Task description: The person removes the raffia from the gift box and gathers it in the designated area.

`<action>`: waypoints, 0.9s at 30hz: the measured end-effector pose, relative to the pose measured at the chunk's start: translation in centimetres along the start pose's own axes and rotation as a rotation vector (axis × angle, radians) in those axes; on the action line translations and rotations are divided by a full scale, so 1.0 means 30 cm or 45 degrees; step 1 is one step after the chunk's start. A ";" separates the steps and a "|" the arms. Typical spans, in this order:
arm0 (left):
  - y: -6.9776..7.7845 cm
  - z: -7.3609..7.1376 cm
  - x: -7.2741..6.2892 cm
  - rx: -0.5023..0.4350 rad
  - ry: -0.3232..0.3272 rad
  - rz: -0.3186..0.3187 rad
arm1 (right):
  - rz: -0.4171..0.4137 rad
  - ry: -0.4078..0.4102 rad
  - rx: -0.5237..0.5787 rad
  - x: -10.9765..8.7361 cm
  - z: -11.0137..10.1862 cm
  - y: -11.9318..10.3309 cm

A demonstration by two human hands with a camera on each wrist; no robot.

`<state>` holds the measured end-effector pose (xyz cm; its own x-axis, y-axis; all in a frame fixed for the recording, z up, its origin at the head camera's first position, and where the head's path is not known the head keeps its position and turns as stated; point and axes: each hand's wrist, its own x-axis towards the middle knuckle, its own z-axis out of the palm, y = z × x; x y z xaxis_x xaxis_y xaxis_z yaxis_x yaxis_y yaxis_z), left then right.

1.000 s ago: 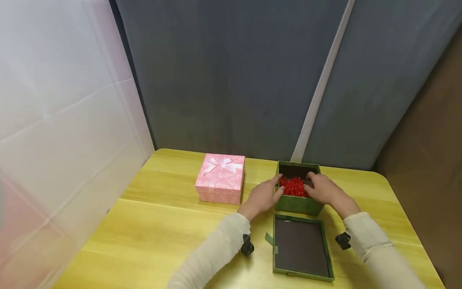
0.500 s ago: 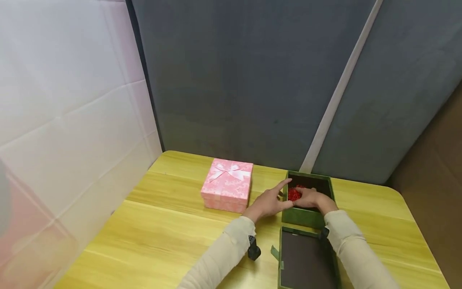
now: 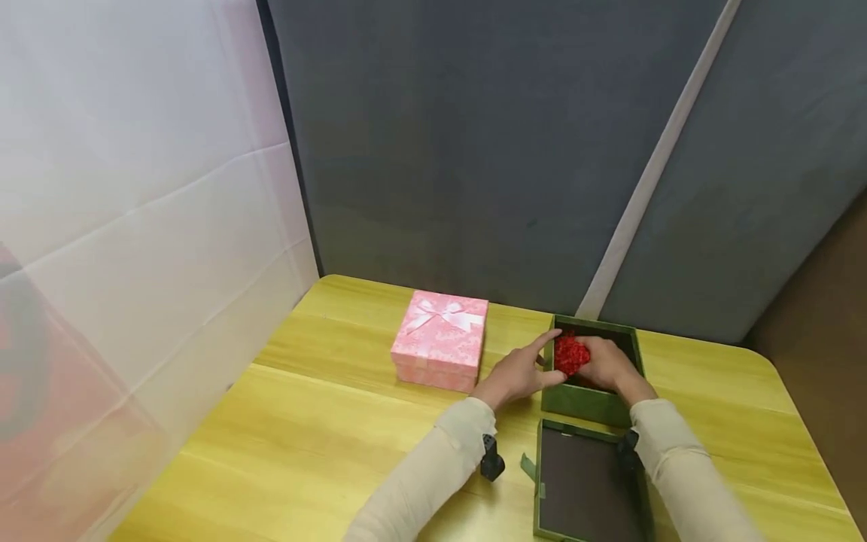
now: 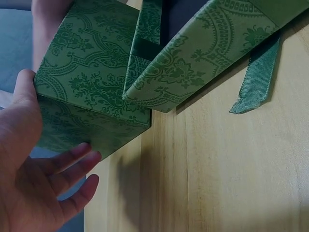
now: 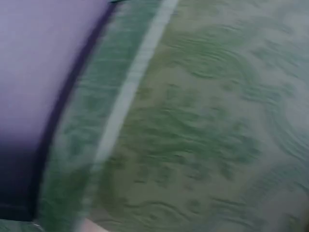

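Observation:
A dark green patterned gift box (image 3: 585, 405) stands uncovered near the back of the table. My right hand (image 3: 608, 366) reaches inside it and grips a bunch of red shredded paper (image 3: 570, 355) at the box's left part. My left hand (image 3: 516, 375) rests at the left wall with fingers spread; its thumb touches the front corner in the left wrist view, where the loosely bent other fingers lie beside the wall. The box's lid (image 3: 589, 482) lies upturned in front, showing its dark lining. The right wrist view is filled by blurred green patterned surface (image 5: 203, 125), with the right hand almost entirely hidden.
A pink gift box (image 3: 440, 339) with a white bow sits closed to the left of the green one. A green ribbon tab (image 4: 258, 72) sticks out from the lid's side. Behind the yellow wood table (image 3: 325, 436) hangs a grey curtain (image 3: 460, 150).
My right hand has moved left inside the green box and then lifted the red shredded paper a little, bunching it. My left hand stays by the left wall. The head view has shifted.

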<state>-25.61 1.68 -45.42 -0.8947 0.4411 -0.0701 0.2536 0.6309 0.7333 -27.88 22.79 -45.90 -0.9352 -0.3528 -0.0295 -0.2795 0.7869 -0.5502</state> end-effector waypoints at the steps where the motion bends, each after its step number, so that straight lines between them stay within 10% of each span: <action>1: 0.005 -0.001 0.006 0.008 -0.001 -0.004 | 0.009 0.081 -0.001 -0.004 -0.022 -0.003; 9: 0.014 -0.026 0.027 0.027 0.010 -0.021 | 0.018 0.587 0.059 -0.072 -0.260 -0.047; 14: 0.016 -0.036 0.023 0.026 0.011 -0.025 | 0.109 0.721 0.025 -0.156 -0.367 0.007; 20: 0.016 -0.045 0.017 0.009 0.000 -0.033 | 0.245 0.632 -0.029 -0.261 -0.366 0.146; 27: 0.020 -0.041 0.008 -0.011 -0.006 -0.043 | 0.350 0.220 -0.094 -0.318 -0.309 0.270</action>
<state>-26.12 1.39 -44.16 -0.9010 0.4226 -0.0979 0.2200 0.6397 0.7365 -23.25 37.22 -42.33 -0.9991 -0.0359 -0.0228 -0.0206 0.8773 -0.4795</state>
